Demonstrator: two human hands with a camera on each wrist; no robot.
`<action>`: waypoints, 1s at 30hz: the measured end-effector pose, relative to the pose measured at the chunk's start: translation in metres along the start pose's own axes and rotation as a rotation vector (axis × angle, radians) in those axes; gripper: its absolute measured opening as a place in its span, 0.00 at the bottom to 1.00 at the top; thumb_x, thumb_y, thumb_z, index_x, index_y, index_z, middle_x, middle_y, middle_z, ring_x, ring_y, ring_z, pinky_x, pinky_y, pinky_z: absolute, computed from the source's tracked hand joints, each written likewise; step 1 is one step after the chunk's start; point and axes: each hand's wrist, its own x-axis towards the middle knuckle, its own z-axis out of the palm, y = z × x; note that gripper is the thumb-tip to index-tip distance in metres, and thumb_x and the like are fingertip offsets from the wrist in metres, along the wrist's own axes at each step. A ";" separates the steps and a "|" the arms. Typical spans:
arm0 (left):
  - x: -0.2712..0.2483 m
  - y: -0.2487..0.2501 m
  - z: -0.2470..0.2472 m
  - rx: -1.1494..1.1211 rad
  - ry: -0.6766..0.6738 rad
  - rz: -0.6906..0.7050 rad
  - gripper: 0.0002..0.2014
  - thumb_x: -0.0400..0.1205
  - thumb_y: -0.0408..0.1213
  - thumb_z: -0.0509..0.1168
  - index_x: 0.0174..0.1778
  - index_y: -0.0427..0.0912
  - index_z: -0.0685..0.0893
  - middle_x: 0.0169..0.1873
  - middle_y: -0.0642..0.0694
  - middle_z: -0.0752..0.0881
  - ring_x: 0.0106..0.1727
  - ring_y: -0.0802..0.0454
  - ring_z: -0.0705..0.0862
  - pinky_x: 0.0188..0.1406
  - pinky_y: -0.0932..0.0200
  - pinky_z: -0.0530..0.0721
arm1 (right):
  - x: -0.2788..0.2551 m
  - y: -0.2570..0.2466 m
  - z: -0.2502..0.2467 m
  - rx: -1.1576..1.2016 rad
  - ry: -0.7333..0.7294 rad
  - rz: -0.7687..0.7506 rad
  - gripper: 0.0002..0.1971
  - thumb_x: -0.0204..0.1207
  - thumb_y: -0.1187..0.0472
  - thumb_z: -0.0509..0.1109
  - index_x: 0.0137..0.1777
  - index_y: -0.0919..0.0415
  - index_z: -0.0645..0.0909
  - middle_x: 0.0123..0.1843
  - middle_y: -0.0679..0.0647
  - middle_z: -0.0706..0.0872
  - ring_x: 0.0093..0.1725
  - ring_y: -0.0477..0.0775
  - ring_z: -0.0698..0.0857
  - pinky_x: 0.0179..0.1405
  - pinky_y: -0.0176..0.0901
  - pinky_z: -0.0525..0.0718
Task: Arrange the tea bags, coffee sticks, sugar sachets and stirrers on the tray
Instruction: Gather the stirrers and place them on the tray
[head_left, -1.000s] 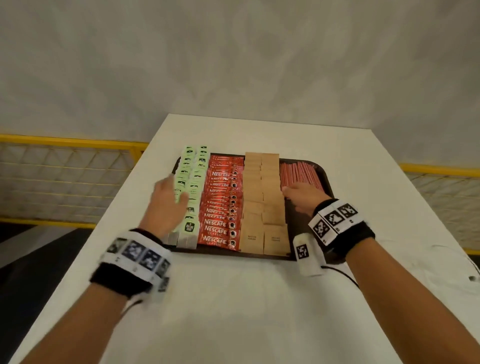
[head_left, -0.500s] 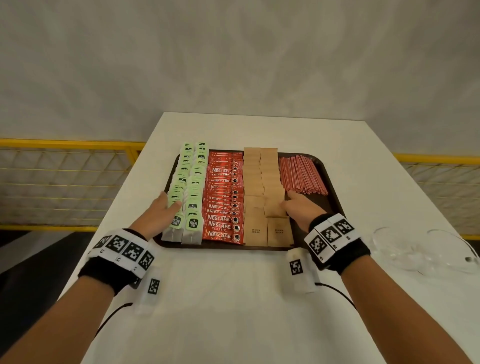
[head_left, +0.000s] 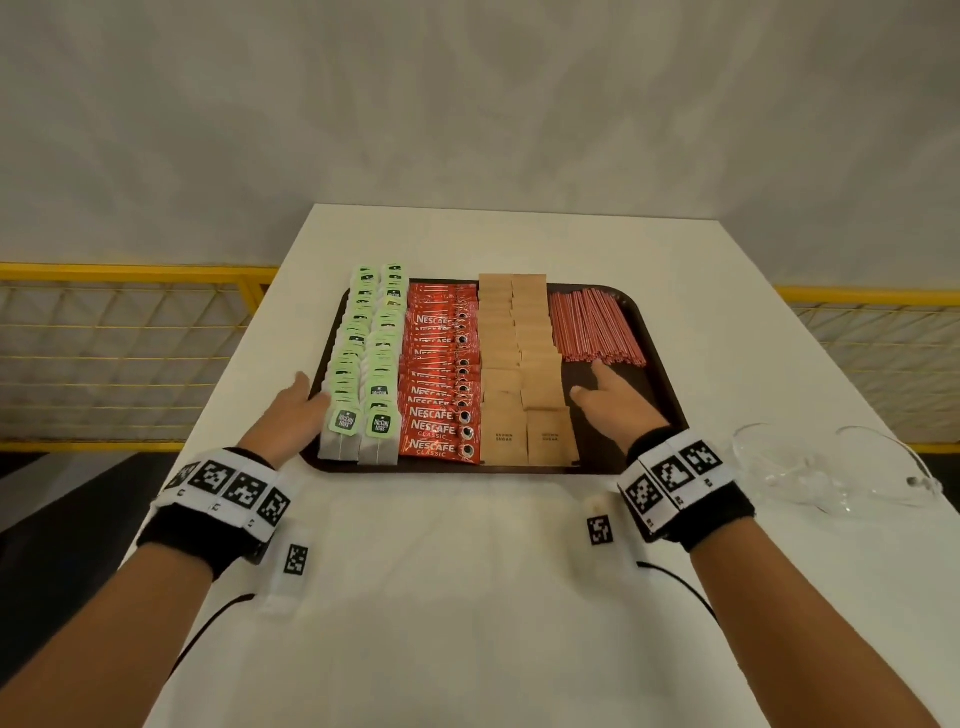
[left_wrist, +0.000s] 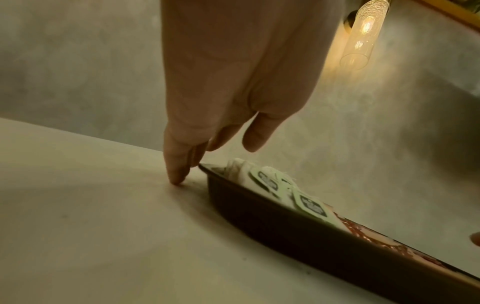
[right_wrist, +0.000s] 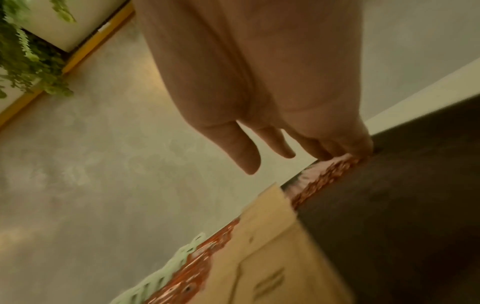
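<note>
A dark brown tray (head_left: 660, 364) on the white table holds two columns of green-tagged tea bags (head_left: 366, 358), a column of red coffee sticks (head_left: 441, 374), two columns of brown sugar sachets (head_left: 519, 364) and a bundle of red stirrers (head_left: 592, 325) at the far right. My left hand (head_left: 304, 405) lies with straight fingers along the tray's left rim, a fingertip (left_wrist: 179, 179) on the table beside the tray wall (left_wrist: 259, 222). My right hand (head_left: 610, 397) hovers flat over the tray's bare right part, fingers (right_wrist: 335, 152) touching the near ends of the stirrers (right_wrist: 327, 174). Neither hand holds anything.
Clear safety glasses (head_left: 836, 470) lie on the table right of the tray. Yellow mesh railings (head_left: 119, 353) run beyond both table sides. A glass wall lamp (left_wrist: 361, 35) and a hanging plant (right_wrist: 23, 53) are up on the wall.
Both hands have drawn back toward me along the tray. The left has slid off the tea bags to the tray's left rim, and the right now reaches the stirrers' near ends.
</note>
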 end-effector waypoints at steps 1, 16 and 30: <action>0.003 -0.004 -0.005 0.004 0.039 -0.015 0.27 0.87 0.36 0.51 0.82 0.35 0.53 0.80 0.39 0.62 0.80 0.42 0.60 0.78 0.50 0.59 | 0.005 0.001 -0.008 -0.060 0.067 0.018 0.29 0.83 0.59 0.57 0.82 0.60 0.54 0.82 0.63 0.56 0.81 0.63 0.55 0.80 0.59 0.58; 0.005 -0.027 -0.020 0.071 0.050 -0.047 0.19 0.79 0.19 0.54 0.64 0.29 0.79 0.61 0.28 0.81 0.63 0.32 0.79 0.66 0.39 0.77 | 0.012 0.009 -0.015 -0.276 0.193 0.326 0.22 0.83 0.63 0.52 0.76 0.70 0.64 0.76 0.66 0.66 0.75 0.65 0.66 0.75 0.52 0.63; -0.045 -0.075 -0.023 0.027 0.089 -0.126 0.21 0.81 0.20 0.52 0.70 0.33 0.73 0.64 0.30 0.79 0.65 0.32 0.77 0.66 0.37 0.77 | -0.063 0.055 0.007 -0.220 0.136 0.194 0.28 0.82 0.60 0.56 0.81 0.62 0.56 0.84 0.59 0.48 0.82 0.63 0.49 0.80 0.60 0.52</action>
